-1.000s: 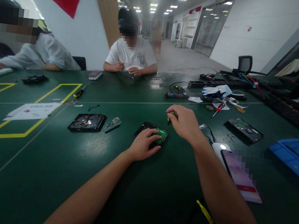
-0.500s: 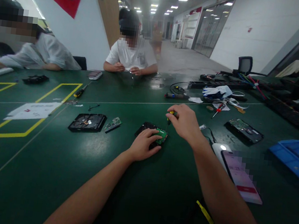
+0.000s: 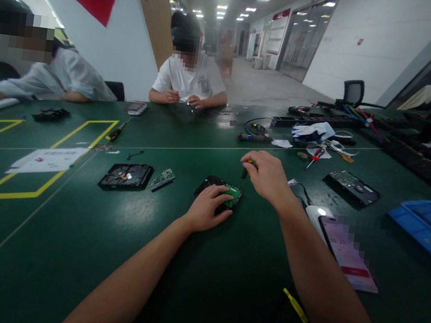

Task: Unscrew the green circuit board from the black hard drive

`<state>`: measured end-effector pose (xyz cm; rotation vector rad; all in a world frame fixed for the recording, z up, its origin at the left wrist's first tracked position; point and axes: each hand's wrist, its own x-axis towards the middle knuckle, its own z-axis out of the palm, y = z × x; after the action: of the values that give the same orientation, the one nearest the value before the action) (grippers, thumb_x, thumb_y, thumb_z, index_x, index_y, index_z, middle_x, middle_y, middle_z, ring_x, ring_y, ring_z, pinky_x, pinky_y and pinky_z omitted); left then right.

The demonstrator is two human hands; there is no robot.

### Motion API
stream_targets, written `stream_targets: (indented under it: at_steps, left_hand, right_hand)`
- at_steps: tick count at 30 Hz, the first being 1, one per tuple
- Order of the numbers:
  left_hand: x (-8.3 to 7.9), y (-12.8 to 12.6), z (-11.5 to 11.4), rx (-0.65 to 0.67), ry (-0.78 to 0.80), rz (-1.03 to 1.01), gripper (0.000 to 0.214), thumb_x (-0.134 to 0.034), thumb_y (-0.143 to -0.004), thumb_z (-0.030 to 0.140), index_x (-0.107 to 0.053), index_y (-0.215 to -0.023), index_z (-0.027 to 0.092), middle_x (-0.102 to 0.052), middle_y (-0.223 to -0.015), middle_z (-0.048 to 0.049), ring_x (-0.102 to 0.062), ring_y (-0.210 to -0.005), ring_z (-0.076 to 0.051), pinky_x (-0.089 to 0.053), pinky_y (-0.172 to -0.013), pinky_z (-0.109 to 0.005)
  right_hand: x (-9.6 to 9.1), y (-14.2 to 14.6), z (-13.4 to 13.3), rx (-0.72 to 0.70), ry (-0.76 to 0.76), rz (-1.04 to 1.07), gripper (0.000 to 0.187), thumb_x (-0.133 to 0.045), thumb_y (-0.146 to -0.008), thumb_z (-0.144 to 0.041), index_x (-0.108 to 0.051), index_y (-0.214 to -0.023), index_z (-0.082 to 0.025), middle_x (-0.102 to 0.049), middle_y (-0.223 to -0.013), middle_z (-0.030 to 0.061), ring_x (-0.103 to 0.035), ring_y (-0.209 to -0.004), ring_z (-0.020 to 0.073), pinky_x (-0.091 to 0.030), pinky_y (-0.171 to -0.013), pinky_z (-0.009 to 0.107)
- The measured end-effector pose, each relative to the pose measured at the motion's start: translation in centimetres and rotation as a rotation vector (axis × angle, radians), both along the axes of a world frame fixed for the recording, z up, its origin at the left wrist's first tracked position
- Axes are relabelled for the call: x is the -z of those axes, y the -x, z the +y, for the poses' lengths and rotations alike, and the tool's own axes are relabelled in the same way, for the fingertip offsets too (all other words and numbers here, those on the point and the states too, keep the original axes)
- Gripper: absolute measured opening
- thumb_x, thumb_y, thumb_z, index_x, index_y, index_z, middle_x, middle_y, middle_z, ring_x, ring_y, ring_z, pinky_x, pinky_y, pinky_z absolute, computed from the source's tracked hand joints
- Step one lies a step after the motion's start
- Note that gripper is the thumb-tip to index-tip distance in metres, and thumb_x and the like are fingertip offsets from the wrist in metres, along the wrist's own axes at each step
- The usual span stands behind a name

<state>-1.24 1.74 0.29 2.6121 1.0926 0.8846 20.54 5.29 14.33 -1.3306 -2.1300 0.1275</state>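
My left hand (image 3: 206, 211) lies over a hard drive (image 3: 206, 182) on the green table, fingers across its top and thumb along the near side, gripping it. A green circuit board (image 3: 234, 193) shows on the drive's right part; the rest is hidden under the hand. Between the fingertips of my right hand (image 3: 268, 174) is a small screwdriver (image 3: 244, 172), held upright. Its shaft points down at the board's right edge; whether the tip sits in a screw is too small to tell.
An opened hard drive (image 3: 126, 176) and a loose circuit board (image 3: 163, 178) lie left. To the right are another drive (image 3: 352, 189), a phone (image 3: 347, 254) and a blue tray (image 3: 423, 226). A red screwdriver (image 3: 315, 158) lies farther back. A person (image 3: 192, 77) sits opposite.
The screwdriver has turned slightly in my right fingertips, and less of its yellow marking shows. My left hand and the hard drive stay in place.
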Motion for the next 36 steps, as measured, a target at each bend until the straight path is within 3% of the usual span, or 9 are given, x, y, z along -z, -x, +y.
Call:
stream_targets:
  at_steps: [4,8,13,17,24,30,36]
  left_hand:
    - [-0.13,-0.03,-0.05,0.0,0.006,-0.009,0.046,-0.069,-0.093,0.042,-0.062,-0.136,0.028,-0.06,-0.141,-0.0112,-0.056,-0.134,-0.032,-0.045,-0.116,-0.057]
    - [-0.22,-0.06,-0.08,-0.002,0.012,-0.013,0.045,-0.069,-0.093,0.042,-0.062,-0.136,0.029,-0.06,-0.141,-0.0108,-0.056,-0.134,-0.032,-0.045,-0.115,-0.058]
    - [-0.06,-0.05,-0.04,-0.004,0.014,-0.004,0.045,-0.069,-0.093,0.044,-0.063,-0.136,0.029,-0.06,-0.142,-0.0108,-0.056,-0.134,-0.032,-0.045,-0.115,-0.057]
    - [0.03,-0.03,0.0,-0.005,0.007,-0.002,0.046,-0.069,-0.094,0.043,-0.062,-0.137,0.028,-0.059,-0.142,-0.0112,-0.056,-0.134,-0.032,-0.045,-0.116,-0.057]
    - [-0.04,-0.05,0.02,-0.005,0.012,0.001,0.047,-0.07,-0.093,0.043,-0.062,-0.136,0.028,-0.06,-0.142,-0.0111,-0.056,-0.134,-0.032,-0.045,-0.115,-0.058]
    - [-0.12,-0.05,-0.01,0.001,0.017,-0.012,0.047,-0.07,-0.093,0.042,-0.062,-0.138,0.03,-0.06,-0.142,-0.0106,-0.057,-0.134,-0.033,-0.045,-0.115,-0.059]
    - [0.0,-0.07,0.02,-0.006,0.01,0.0,0.046,-0.069,-0.093,0.043,-0.062,-0.137,0.03,-0.06,-0.142,-0.0102,-0.056,-0.135,-0.032,-0.045,-0.116,-0.058]
  right_hand:
    - [0.12,0.03,0.0,0.067,0.018,0.044,0.013,-0.066,-0.092,-0.018,-0.068,-0.105,-0.022,-0.075,-0.108,0.0094,-0.069,-0.096,0.0259,-0.05,-0.088,0.041]
    - [0.22,0.03,-0.03,0.079,0.027,0.093,0.012,-0.073,-0.09,-0.029,-0.066,-0.097,-0.022,-0.074,-0.098,0.008,-0.067,-0.084,0.0238,-0.051,-0.078,0.038]
    - [0.02,-0.09,-0.11,0.041,-0.007,0.055,0.007,-0.071,-0.091,-0.022,-0.069,-0.097,-0.024,-0.071,-0.104,0.0084,-0.066,-0.098,0.0257,-0.05,-0.091,0.041]
    - [0.1,-0.08,0.06,-0.007,-0.019,0.035,0.018,-0.062,-0.091,-0.011,-0.071,-0.102,-0.022,-0.072,-0.112,0.0093,-0.065,-0.108,0.0261,-0.047,-0.101,0.042]
    - [0.02,0.16,-0.02,0.032,0.002,0.024,0.01,-0.059,-0.097,-0.023,-0.068,-0.092,-0.023,-0.071,-0.102,0.0087,-0.065,-0.101,0.026,-0.048,-0.092,0.041]
    - [0.22,0.3,-0.08,0.064,-0.024,0.04,0.016,-0.059,-0.093,-0.018,-0.067,-0.106,-0.021,-0.071,-0.107,0.0115,-0.065,-0.104,0.0282,-0.049,-0.093,0.044]
    - [0.34,0.38,-0.01,0.067,-0.036,0.005,0.005,-0.062,-0.091,-0.02,-0.065,-0.094,-0.021,-0.071,-0.103,0.011,-0.065,-0.098,0.0266,-0.049,-0.089,0.041]
